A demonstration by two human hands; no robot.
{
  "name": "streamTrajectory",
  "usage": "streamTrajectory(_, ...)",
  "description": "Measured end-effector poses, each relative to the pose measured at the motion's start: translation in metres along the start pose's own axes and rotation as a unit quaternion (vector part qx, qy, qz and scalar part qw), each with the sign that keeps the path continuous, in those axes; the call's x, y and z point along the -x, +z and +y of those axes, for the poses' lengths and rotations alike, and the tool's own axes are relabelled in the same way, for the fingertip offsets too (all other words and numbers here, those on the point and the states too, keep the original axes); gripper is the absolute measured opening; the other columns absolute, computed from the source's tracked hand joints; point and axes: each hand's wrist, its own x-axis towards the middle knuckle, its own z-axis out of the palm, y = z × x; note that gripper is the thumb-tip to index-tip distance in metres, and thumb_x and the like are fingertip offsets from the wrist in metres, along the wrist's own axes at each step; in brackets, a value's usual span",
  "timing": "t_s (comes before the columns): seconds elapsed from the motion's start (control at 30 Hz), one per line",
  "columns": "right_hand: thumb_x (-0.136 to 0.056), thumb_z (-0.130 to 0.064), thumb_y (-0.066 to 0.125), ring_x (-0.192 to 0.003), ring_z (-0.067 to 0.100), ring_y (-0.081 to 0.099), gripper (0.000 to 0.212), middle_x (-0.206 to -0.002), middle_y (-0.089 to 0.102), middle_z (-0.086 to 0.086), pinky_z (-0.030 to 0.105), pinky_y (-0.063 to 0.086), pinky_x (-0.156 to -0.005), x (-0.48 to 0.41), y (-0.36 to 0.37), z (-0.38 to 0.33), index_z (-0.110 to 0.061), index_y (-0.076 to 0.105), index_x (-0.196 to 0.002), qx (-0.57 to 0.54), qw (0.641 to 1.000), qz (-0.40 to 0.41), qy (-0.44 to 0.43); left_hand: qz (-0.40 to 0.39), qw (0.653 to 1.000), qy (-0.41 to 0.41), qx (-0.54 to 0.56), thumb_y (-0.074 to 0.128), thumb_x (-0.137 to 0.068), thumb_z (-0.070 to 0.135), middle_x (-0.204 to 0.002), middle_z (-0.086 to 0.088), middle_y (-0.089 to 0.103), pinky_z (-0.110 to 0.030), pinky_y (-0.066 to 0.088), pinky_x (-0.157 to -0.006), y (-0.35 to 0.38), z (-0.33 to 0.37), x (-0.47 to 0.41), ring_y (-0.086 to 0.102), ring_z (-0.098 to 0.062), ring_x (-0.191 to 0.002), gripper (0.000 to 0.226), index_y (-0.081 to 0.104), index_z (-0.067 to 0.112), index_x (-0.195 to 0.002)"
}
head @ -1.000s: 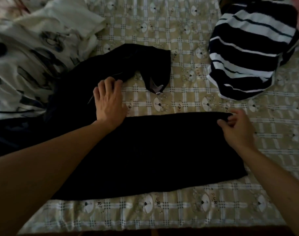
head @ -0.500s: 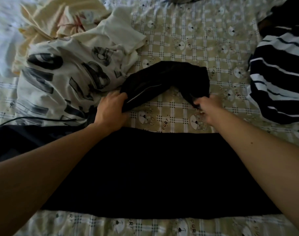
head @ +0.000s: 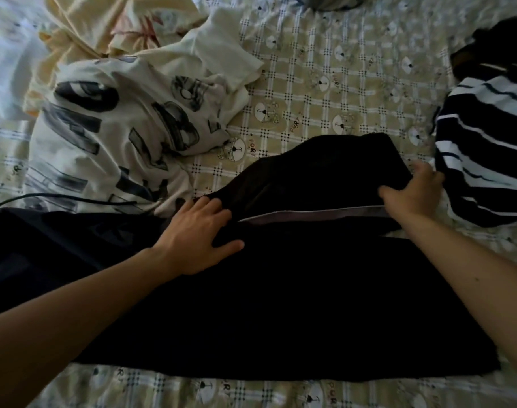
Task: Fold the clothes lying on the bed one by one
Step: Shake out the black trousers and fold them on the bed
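Note:
A black garment (head: 295,295) lies spread across the near half of the bed (head: 325,78). Its upper part is doubled over towards me, showing a pale strip along the folded edge. My left hand (head: 200,234) presses flat on the black garment at the left end of that fold, fingers apart. My right hand (head: 413,191) grips the right end of the folded part, fingers curled around the cloth.
A cream shirt with black print (head: 128,136) lies crumpled at the left, with a pale yellow cloth (head: 104,28) behind it. A navy and white striped shirt (head: 486,148) lies at the right edge. A thin black cable (head: 60,197) crosses the left side.
The black sleeve-like part that arched over the bedsheet has been pulled down and to the right onto the garment's body. My right hand moved right, my left hand now lies flat.

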Motion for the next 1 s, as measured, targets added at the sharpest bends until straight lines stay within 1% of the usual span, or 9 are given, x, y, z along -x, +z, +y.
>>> streamTrajectory(0.1,-0.074,-0.038,0.081,-0.139,0.034,0.035,0.094,-0.153,0.034,0.006,0.051,0.036,-0.113,-0.007,0.018,-0.016,-0.023,0.028,-0.15,-0.056,0.994,-0.085,0.036,0.051,0.995,-0.085,0.015,0.029,-0.085,0.078,-0.13,0.0,0.044,-0.047,0.036,-0.1,-0.004,0.012,-0.011,0.041,-0.027,-0.123,0.068,0.054,0.03,-0.127)
streamTrajectory(0.23,-0.071,-0.052,0.081,-0.145,0.033,0.029,0.116,-0.161,0.026,0.006,0.047,0.033,-0.116,-0.022,0.023,-0.006,-0.026,0.009,-0.157,-0.076,0.985,-0.102,0.121,0.008,0.923,-0.274,0.271,0.03,-0.073,0.093,-0.149,-0.009,0.041,-0.052,0.036,-0.11,-0.009,0.004,-0.019,0.04,-0.032,-0.137,0.097,0.038,0.03,-0.146)
streamTrajectory(0.33,-0.076,-0.045,0.081,-0.137,0.032,0.043,0.104,-0.155,0.038,0.009,0.045,0.039,-0.111,-0.028,0.014,0.004,-0.015,0.02,-0.155,-0.084,0.975,-0.147,0.144,-0.014,0.92,-0.304,0.247,0.064,-0.076,0.074,-0.142,-0.012,0.052,-0.046,0.044,-0.106,-0.011,-0.003,-0.019,0.051,-0.031,-0.13,0.093,0.041,0.017,-0.146)
streamTrajectory(0.4,-0.077,-0.031,0.082,-0.12,0.033,0.057,0.075,-0.137,0.057,0.01,0.046,0.047,-0.104,-0.03,0.007,0.007,-0.01,0.048,-0.14,-0.084,0.964,-0.208,0.14,-0.028,0.933,-0.291,0.209,0.081,-0.076,0.048,-0.12,-0.012,0.066,-0.043,0.053,-0.094,-0.015,-0.004,-0.019,0.062,-0.03,-0.114,0.069,0.058,0.012,-0.13)
streamTrajectory(0.5,-0.082,-0.01,0.074,-0.112,0.036,0.06,0.049,-0.123,0.062,0.012,0.05,0.049,-0.099,-0.035,-0.006,0.005,-0.011,0.055,-0.128,-0.116,0.96,-0.223,0.121,0.026,0.934,-0.257,0.245,0.075,-0.086,0.024,-0.082,-0.005,0.067,-0.032,0.051,-0.066,-0.036,0.001,-0.019,0.067,-0.026,-0.082,0.017,0.07,0.017,-0.1)
streamTrajectory(0.6,-0.078,0.002,0.067,-0.112,0.033,0.061,0.043,-0.119,0.064,0.007,0.05,0.052,-0.096,-0.033,-0.027,-0.006,-0.017,0.06,-0.117,-0.239,0.959,-0.14,0.06,0.143,0.926,-0.216,0.275,0.065,-0.092,0.017,-0.089,-0.003,0.069,-0.03,0.05,-0.067,-0.068,0.009,-0.018,0.062,-0.011,-0.071,0.021,0.07,0.017,-0.112)
streamTrajectory(0.77,-0.084,0.008,0.056,-0.091,0.009,0.065,0.037,-0.103,0.068,-0.003,0.023,0.052,-0.083,0.008,-0.092,0.018,-0.023,0.066,-0.103,-0.472,0.87,-0.142,-0.019,0.274,0.915,-0.051,0.293,0.056,-0.09,0.018,-0.087,0.003,0.062,-0.034,0.051,-0.073,-0.125,0.036,0.016,0.06,-0.012,-0.078,0.013,0.061,0.026,-0.098)
streamTrajectory(0.9,-0.053,-0.006,0.09,-0.062,0.002,0.058,0.063,-0.064,0.061,-0.019,0.01,0.044,-0.063,0.05,-0.118,0.084,-0.011,0.062,-0.11,-0.403,0.89,-0.208,0.035,0.134,0.954,0.157,0.219,0.057,-0.091,0.023,-0.088,0.009,0.055,-0.023,0.044,-0.072,-0.114,0.069,0.067,0.054,-0.008,-0.079,0.01,0.062,0.015,-0.096)
streamTrajectory(1.0,0.0,-0.043,0.098,-0.052,0.003,0.065,0.113,-0.063,0.069,-0.011,0.017,0.052,-0.047,0.077,-0.107,0.14,-0.02,0.064,-0.106,-0.466,0.838,-0.225,0.173,-0.105,0.969,0.203,0.095,0.057,-0.091,0.047,-0.108,0.017,0.051,-0.019,0.044,-0.08,-0.064,0.078,0.096,0.053,-0.002,-0.096,0.028,0.059,0.03,-0.113)
